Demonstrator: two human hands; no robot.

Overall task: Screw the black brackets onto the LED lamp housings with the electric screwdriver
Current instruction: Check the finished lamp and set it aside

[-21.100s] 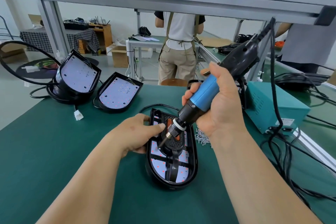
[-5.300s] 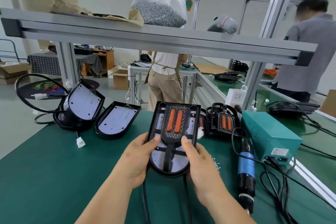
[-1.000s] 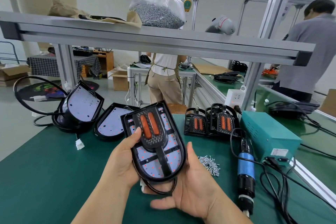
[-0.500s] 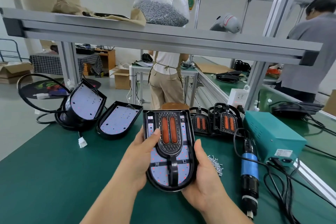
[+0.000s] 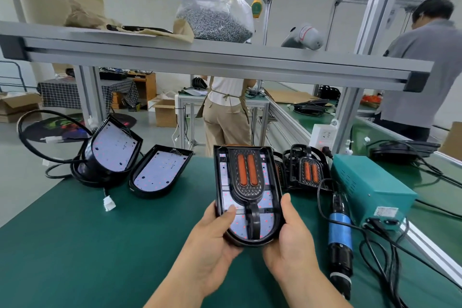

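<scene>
From the head view, the left hand (image 5: 212, 240) and right hand (image 5: 292, 240) together grip one LED lamp housing (image 5: 268, 180), lifted above the green bench (image 5: 100, 245) with its rounded end toward the person; the left thumb lies on the LED board, the right thumb runs up the right rim, and the other fingers curl behind it, mostly hidden. The black bracket (image 5: 248, 190) sits on the housing's face; its screws are too small to make out. The electric screwdriver (image 5: 340, 235) lies on the bench just right of the right hand, beside a teal power box (image 5: 370, 187); two bracketless housings (image 5: 160, 172) rest at the left.
</scene>
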